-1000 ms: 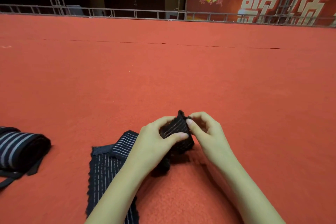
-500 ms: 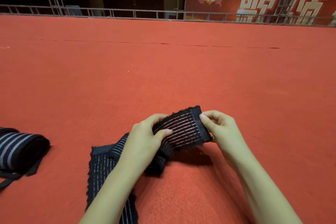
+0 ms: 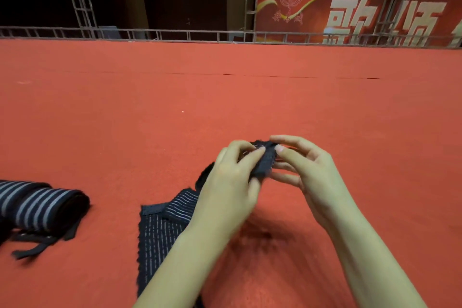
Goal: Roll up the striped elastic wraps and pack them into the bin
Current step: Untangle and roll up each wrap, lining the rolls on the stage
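Observation:
A dark striped elastic wrap [image 3: 162, 230] trails over the red carpet from the lower middle up to my hands. Its upper end [image 3: 265, 162] is folded into a narrow dark bundle held above the floor. My left hand [image 3: 230, 182] grips that end from the left, thumb on top. From the right, my right hand [image 3: 300, 167] pinches the same end with thumb and fingertips. A second wrap [image 3: 37, 205], navy with grey stripes, lies rolled at the left edge, its dark straps loose beneath it. No bin is in view.
Red carpet [image 3: 225, 107] covers the wide floor all around. A metal truss rail [image 3: 175, 34] runs along the far edge, with a red banner [image 3: 350, 12] behind it on the right.
Half a second ago the wrap's end was spread flat between my hands. Now it is folded over into a narrow bundle and my hands have come close together.

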`<state>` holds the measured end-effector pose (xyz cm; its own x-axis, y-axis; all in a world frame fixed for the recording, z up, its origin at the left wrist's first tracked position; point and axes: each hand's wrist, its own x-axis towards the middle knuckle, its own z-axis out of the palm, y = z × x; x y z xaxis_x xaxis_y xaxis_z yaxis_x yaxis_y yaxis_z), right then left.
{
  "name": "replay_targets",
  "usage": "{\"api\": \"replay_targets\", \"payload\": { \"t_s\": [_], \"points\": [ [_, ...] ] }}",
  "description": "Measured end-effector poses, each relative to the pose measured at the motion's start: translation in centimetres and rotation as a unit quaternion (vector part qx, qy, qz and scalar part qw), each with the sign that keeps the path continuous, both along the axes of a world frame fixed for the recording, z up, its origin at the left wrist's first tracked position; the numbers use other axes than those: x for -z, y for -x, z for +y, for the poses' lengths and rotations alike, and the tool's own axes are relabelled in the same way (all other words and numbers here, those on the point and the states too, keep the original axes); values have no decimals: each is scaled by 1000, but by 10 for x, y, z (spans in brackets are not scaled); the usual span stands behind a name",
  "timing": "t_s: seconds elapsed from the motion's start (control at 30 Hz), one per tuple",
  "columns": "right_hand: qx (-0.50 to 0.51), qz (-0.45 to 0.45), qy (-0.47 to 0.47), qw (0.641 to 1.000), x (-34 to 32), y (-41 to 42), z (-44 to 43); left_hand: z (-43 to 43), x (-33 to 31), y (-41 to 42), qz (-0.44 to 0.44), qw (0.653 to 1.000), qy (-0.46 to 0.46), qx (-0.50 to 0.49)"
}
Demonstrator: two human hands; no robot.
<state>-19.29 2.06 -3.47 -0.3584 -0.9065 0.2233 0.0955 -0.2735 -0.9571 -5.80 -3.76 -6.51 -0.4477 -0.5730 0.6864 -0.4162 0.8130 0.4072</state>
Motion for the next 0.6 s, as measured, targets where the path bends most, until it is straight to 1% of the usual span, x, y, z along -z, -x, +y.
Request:
{"api": "replay_targets", "payload": {
  "t_s": [0.1,0.17,0.23,0.33,0.4,0.5,0.6],
  "points": [
    [21,11,40,999,-23,-10,7,-3,-46,-10,78,996,-49,12],
    [57,63,65,994,-45,-13,10,-3,-84,-19,119,987,-102,23],
    [74,116,89,986,-71,-18,16,3,-121,-29,154,977,-139,55],
    [69,149,117,980,-115,-29,30,25,-165,-46,172,972,-127,94],
    [55,170,140,974,-144,-41,45,45,-188,-58,181,973,-102,105],
    [53,200,182,961,-174,-59,69,72,-213,-77,212,966,-92,113],
    [49,223,167,959,-186,-73,88,89,-222,-95,203,969,-96,101]
  ]
}}
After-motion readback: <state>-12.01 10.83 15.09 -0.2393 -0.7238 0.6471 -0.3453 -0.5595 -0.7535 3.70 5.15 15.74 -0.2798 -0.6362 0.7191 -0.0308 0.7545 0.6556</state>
